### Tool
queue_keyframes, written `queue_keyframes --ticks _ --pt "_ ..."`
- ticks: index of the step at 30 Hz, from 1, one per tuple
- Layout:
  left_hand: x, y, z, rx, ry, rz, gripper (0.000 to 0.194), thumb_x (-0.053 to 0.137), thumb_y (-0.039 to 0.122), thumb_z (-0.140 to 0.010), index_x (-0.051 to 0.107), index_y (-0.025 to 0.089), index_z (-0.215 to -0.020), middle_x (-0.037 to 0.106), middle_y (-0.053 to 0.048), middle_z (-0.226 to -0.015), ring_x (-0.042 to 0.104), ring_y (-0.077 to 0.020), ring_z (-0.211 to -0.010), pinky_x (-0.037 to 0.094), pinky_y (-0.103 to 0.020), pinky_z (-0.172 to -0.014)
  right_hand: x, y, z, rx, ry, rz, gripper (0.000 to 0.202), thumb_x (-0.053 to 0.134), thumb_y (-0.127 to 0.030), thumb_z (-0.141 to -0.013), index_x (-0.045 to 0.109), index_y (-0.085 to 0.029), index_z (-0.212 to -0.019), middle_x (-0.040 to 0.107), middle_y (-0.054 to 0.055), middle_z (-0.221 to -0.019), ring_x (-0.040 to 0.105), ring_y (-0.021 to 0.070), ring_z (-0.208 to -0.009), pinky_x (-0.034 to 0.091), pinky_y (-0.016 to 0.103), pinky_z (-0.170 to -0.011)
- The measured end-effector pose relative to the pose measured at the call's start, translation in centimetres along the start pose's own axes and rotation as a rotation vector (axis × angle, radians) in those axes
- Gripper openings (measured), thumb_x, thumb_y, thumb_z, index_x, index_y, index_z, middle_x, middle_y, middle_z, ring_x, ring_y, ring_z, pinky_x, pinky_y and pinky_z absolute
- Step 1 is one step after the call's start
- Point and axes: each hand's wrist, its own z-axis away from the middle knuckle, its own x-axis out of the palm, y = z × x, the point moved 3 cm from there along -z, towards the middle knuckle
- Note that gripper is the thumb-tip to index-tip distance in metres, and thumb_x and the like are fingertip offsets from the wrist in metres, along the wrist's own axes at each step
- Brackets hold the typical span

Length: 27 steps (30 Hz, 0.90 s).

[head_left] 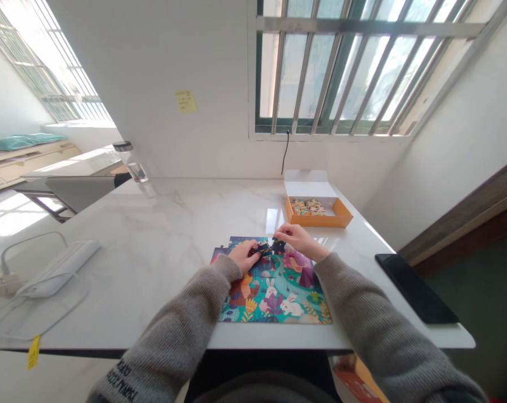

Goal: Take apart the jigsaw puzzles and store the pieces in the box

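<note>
Head view, contents of the table [169, 235]. Item: one colourful puzzle [278, 294], at the near edge between the sleeves, rabbits upright toward the person, near edge parallel to the table's; long axis uncertain under the forearms. Left hand [245, 257]: partly curled over the puzzle's far part, thumb and fingers closed on dark patterned pieces [262, 249]. Right hand [296, 238]: just right of it, apart, fingertips pinched on a dark piece [279, 245]. Orange box [320, 220]: far right, lid raised at the far side, long axis left to right, loose pieces [307, 207] inside. Black tablet-like slab [415, 288]: right edge, slanting. White power strip [64, 268]: left.
</note>
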Motion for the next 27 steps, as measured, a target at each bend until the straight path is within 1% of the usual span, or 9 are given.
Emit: queue_keyframes --ticks 4,6,8,11,15,17,19,23,27 --pt "0.1 0.0 0.0 -0.001 0.005 0.003 0.01 0.054 0.026 -0.087 0.058 0.018 -0.092 0.062 -0.002 -0.08 0.058 -0.0183 -0.071 0.044 -0.029 -0.068 -0.1 -0.8 0.4 -0.068 -0.051 -0.082 0.033 0.063 -0.048 -0.083 0.072 -0.016 -0.081 0.063 0.004 -0.08 0.056 0.016 -0.075 0.044 0.029 -0.07" --pt "0.2 0.0 0.0 0.007 0.007 0.007 0.01 0.055 0.025 -0.086 0.058 0.018 -0.092 0.063 -0.003 -0.082 0.059 -0.0188 -0.073 0.044 -0.029 -0.07 0.1 -1.2 0.6 -0.075 -0.036 -0.126 0.032 0.063 -0.047 -0.084 0.072 -0.017 -0.082 0.064 0.004 -0.08 0.056 0.0158 -0.075 0.044 0.028 -0.069" --pt "0.2 0.0 0.0 0.01 0.012 0.018 0.01 0.055 0.026 -0.086 0.058 0.018 -0.091 0.064 -0.003 -0.084 0.06 -0.0188 -0.075 0.045 -0.029 -0.071 0.3 -1.3 0.7 0.01 0.016 -0.262 0.035 0.062 -0.051 -0.084 0.071 -0.017 -0.083 0.062 0.003 -0.075 0.054 0.014 -0.068 0.043 0.027 -0.063" --pt "0.1 0.1 0.1 -0.008 0.016 0.047 0.01 0.055 0.027 -0.086 0.059 0.018 -0.09 0.064 -0.003 -0.082 0.059 -0.0178 -0.072 0.045 -0.028 -0.069 0.7 -0.9 0.9 0.169 0.053 -0.502 0.04 0.069 -0.055 -0.077 0.07 -0.015 -0.085 0.059 0.001 -0.07 0.05 0.0114 -0.06 0.041 0.024 -0.054" --pt "-0.2 0.2 0.1 -0.023 0.015 0.103 0.013 0.054 0.029 -0.088 0.06 0.017 -0.09 0.063 -0.001 -0.078 0.058 -0.0169 -0.07 0.044 -0.028 -0.068 0.2 -1.1 1.2 0.2 0.002 -0.618 0.041 0.075 -0.053 -0.072 0.069 -0.015 -0.086 0.059 0.001 -0.07 0.05 0.0098 -0.059 0.041 0.023 -0.054" --pt "-0.2 0.1 0.1 -0.026 0.018 0.147 0.015 0.053 0.03 -0.088 0.059 0.017 -0.089 0.062 0.0 -0.076 0.057 -0.0162 -0.069 0.044 -0.027 -0.068 -0.1 -1.4 1.3 0.165 0.012 -0.547 0.041 0.072 -0.054 -0.075 0.069 -0.015 -0.086 0.06 0.001 -0.071 0.05 0.01 -0.058 0.041 0.024 -0.054" --pt "-0.3 0.1 0.1 -0.027 0.034 0.193 0.015 0.052 0.031 -0.089 0.059 0.017 -0.088 0.061 0.0 -0.074 0.057 -0.0158 -0.068 0.044 -0.027 -0.068 -0.2 -2.0 1.4 0.089 0.028 -0.367 0.038 0.066 -0.053 -0.08 0.069 -0.016 -0.085 0.062 0.002 -0.072 0.052 0.0116 -0.061 0.042 0.025 -0.057" --pt "-0.4 0.2 0.1 -0.022 0.061 0.256 0.013 0.051 0.029 -0.088 0.057 0.017 -0.088 0.061 0.0 -0.076 0.057 -0.0157 -0.07 0.044 -0.027 -0.069 0.4 -4.2 2.0 -0.135 0.018 0.033 0.027 0.056 -0.042 -0.09 0.068 -0.018 -0.089 0.067 0.004 -0.082 0.058 0.0158 -0.073 0.045 0.029 -0.069" --pt "-0.4 0.5 0.1 -0.031 0.052 0.214 0.012 0.052 0.028 -0.088 0.058 0.018 -0.088 0.06 0.001 -0.073 0.056 -0.015 -0.067 0.043 -0.026 -0.068 0.8 -5.9 2.9 -0.274 -0.005 0.297 0.02 0.055 -0.036 -0.093 0.069 -0.021 -0.094 0.067 0.007 -0.09 0.058 0.0184 -0.08 0.044 0.032 -0.076"
